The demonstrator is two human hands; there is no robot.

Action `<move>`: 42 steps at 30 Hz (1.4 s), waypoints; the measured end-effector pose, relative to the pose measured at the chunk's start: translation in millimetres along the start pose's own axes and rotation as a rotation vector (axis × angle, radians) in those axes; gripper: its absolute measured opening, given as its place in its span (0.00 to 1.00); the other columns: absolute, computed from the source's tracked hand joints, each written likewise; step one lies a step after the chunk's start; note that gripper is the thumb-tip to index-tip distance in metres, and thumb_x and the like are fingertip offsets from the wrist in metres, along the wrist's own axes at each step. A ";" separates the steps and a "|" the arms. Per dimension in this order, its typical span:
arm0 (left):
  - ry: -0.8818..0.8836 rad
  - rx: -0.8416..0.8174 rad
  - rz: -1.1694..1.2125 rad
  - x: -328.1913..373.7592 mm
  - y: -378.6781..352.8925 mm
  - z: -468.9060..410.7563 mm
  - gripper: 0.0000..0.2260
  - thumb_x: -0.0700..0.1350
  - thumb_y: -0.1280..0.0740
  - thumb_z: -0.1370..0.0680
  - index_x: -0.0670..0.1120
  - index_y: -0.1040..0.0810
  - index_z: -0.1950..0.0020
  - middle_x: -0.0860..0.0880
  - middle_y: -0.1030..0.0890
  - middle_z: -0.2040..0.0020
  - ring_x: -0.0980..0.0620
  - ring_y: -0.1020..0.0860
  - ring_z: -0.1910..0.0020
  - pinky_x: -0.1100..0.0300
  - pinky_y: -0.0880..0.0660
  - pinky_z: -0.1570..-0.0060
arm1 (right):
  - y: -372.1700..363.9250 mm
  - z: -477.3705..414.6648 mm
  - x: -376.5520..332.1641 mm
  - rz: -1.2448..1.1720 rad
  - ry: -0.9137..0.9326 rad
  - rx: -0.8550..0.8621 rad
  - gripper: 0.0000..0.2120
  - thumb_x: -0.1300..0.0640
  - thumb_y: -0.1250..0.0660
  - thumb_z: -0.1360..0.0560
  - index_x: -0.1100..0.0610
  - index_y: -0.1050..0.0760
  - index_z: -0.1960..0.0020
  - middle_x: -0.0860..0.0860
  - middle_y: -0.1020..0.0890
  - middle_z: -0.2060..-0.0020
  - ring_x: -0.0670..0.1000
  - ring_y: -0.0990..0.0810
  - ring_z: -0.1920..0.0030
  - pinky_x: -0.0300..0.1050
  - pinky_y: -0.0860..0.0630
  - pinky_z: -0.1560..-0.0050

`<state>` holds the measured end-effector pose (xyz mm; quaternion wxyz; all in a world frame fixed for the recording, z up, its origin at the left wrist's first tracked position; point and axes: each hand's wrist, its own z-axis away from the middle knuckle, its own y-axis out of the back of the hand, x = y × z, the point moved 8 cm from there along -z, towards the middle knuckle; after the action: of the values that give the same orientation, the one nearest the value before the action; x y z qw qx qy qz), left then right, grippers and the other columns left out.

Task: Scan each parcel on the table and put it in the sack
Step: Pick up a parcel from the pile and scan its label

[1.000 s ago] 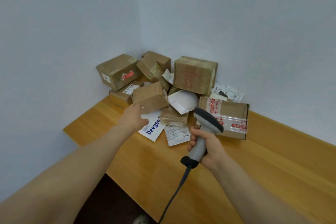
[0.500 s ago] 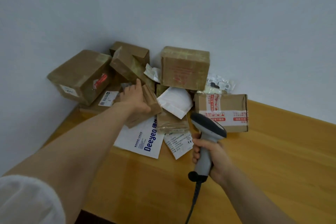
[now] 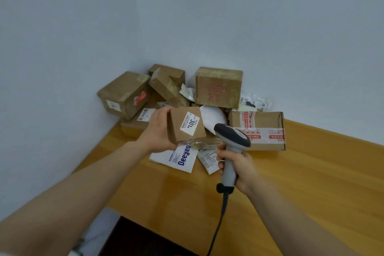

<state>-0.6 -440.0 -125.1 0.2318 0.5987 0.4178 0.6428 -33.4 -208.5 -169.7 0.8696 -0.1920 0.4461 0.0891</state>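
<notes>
One box (image 3: 187, 125) partly hides the left hand (image 3: 156, 130); the scanner (image 3: 231, 138)'s cable (image 3: 219, 220) exits frame.

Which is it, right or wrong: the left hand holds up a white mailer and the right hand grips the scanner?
Wrong: the head view shows the left hand holding up a brown box, not a mailer. The right hand does grip the scanner.

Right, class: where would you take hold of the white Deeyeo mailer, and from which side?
Pinch the near edge of the mailer, coming from the front. It lies flat on the table, so there are no sides to clasp, and its far end is hidden behind the box in the left hand. The near edge lies bare, so it is probably easiest to lift.
</notes>
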 end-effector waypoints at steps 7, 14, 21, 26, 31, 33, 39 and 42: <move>-0.039 0.044 0.131 27.3 -18.4 38.5 0.50 0.52 0.21 0.44 0.48 0.45 0.29 0.50 0.37 0.35 0.51 0.36 0.34 0.48 0.29 0.35 | -1.6 14.1 -0.5 -0.132 0.019 0.037 0.19 0.62 0.25 0.30 0.61 0.25 0.41 0.57 0.15 0.56 0.55 0.15 0.64 0.44 0.22 0.68; 0.063 -0.093 0.418 54.8 -30.2 67.4 0.46 0.62 0.24 0.41 0.54 0.43 0.29 0.57 0.36 0.36 0.58 0.34 0.36 0.63 0.30 0.40 | 8.8 25.1 -1.6 -0.082 0.085 0.083 0.12 0.70 0.26 0.32 0.63 0.25 0.52 0.55 0.15 0.65 0.56 0.15 0.64 0.46 0.21 0.66; 0.754 -0.123 0.934 50.9 -37.4 69.3 0.32 0.68 0.33 0.31 0.44 0.28 0.39 0.44 0.19 0.48 0.46 0.20 0.50 0.53 0.22 0.53 | 12.6 39.5 -11.6 0.202 0.292 0.110 0.14 0.72 0.28 0.31 0.56 0.24 0.54 0.53 0.18 0.58 0.52 0.20 0.58 0.45 0.20 0.59; 0.788 -0.311 0.886 49.2 -33.0 80.9 0.21 0.52 0.29 0.27 0.45 0.30 0.39 0.41 0.21 0.48 0.44 0.21 0.51 0.53 0.22 0.57 | 14.5 41.5 0.9 0.302 0.317 0.046 0.15 0.71 0.26 0.32 0.57 0.20 0.50 0.53 0.15 0.54 0.53 0.19 0.51 0.43 0.23 0.56; 0.625 -0.316 1.018 44.4 -37.0 85.8 0.22 0.33 0.32 0.31 0.48 0.33 0.42 0.42 0.21 0.44 0.47 0.24 0.48 0.54 0.26 0.51 | 22.4 42.9 6.6 -0.045 0.234 0.078 0.13 0.73 0.28 0.31 0.64 0.21 0.48 0.56 0.16 0.55 0.55 0.17 0.57 0.55 0.20 0.53; 0.593 -0.367 1.069 50.8 -45.1 88.7 0.28 0.30 0.32 0.33 0.51 0.35 0.39 0.43 0.21 0.40 0.47 0.24 0.46 0.57 0.26 0.53 | 23.6 43.8 7.6 -0.079 0.217 0.070 0.13 0.74 0.28 0.31 0.63 0.22 0.49 0.56 0.16 0.55 0.54 0.17 0.57 0.53 0.19 0.55; 0.572 -0.481 1.008 60.1 -56.9 92.6 0.29 0.29 0.31 0.33 0.44 0.35 0.36 0.47 0.22 0.38 0.50 0.26 0.40 0.62 0.29 0.55 | 26.5 45.3 12.3 0.037 0.195 0.104 0.11 0.72 0.25 0.33 0.62 0.23 0.55 0.55 0.18 0.63 0.55 0.22 0.61 0.52 0.24 0.57; 0.600 -0.416 0.991 57.0 -52.7 88.8 0.25 0.43 0.26 0.33 0.44 0.25 0.37 0.47 0.18 0.45 0.50 0.22 0.45 0.59 0.26 0.53 | 25.9 47.2 8.2 0.073 0.215 0.103 0.11 0.73 0.26 0.34 0.61 0.24 0.59 0.55 0.18 0.64 0.55 0.21 0.62 0.52 0.23 0.55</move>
<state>64.3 -342.9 -141.1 -0.1105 0.4570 0.0027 0.8826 -2.0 -165.5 -158.0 0.8217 -0.1393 0.5473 0.0768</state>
